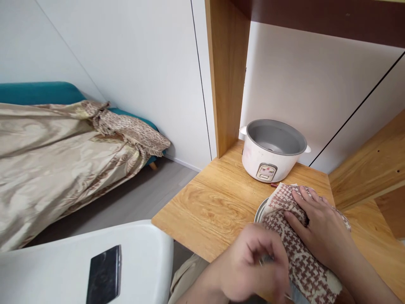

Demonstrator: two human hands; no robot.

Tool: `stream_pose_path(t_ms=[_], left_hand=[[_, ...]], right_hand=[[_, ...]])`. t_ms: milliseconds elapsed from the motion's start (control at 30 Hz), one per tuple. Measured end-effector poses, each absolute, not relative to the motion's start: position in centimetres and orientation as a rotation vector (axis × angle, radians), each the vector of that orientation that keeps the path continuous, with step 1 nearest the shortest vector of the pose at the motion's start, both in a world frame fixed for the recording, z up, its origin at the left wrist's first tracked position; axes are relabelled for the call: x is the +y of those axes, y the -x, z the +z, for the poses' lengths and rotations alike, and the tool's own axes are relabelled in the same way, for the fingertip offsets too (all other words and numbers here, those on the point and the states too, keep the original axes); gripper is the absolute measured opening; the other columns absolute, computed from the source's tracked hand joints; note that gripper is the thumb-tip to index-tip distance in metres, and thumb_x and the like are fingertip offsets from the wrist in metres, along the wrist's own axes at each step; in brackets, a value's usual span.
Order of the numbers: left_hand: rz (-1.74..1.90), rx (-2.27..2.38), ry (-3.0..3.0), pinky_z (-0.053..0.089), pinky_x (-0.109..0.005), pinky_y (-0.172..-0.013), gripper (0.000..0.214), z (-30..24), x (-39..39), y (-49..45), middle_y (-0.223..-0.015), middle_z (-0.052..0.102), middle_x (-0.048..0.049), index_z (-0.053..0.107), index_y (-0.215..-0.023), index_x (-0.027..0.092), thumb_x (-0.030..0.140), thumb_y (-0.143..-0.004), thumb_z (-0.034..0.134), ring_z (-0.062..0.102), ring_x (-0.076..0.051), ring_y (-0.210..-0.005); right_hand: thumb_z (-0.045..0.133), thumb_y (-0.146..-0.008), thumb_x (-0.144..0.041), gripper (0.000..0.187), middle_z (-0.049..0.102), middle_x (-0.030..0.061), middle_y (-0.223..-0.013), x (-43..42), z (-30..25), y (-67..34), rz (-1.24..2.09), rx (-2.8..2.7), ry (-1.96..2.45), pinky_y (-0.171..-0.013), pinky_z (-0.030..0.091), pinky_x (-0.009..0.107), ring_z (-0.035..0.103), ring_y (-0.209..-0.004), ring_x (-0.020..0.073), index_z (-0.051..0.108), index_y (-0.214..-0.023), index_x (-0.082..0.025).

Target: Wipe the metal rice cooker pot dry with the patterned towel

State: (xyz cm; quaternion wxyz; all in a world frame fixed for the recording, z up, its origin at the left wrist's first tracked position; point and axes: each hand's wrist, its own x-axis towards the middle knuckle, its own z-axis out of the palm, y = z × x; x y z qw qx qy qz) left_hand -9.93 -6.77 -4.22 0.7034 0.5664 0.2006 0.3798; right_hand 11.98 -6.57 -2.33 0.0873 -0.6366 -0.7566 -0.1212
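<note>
My right hand lies flat, fingers stretched out, pressing a brown-and-cream houndstooth cloth onto a round metal lid or pan, only its rim showing. My left hand is curled at the object's near edge, blurred, its fingers gripping the rim under the cloth. Both rest at the front right of the wooden table.
A white rice cooker without a lid stands at the back of the table beside a wooden upright. A white chair carries a dark phone. A sofa with a beige cover is at left.
</note>
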Motion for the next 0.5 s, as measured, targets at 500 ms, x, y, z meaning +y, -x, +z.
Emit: stream_pose_path(t_ms=[500], left_hand=[[0.815,1.036,-1.82,0.044,-0.042,-0.103,0.037,-4.5,-3.6,7.8,-0.12,0.064,-0.0091,0.057,-0.117,0.022,0.046,-0.102,0.032,0.058,-0.024,-0.116]], right_hand=[[0.031,-0.097,-0.068,0.073,0.039,0.0035,-0.161,-6.1,-1.7,-11.8,-0.083,-2.206,2.081,-0.116,0.035,0.067,0.038,-0.147,0.0369,0.039,-0.156,-0.026]])
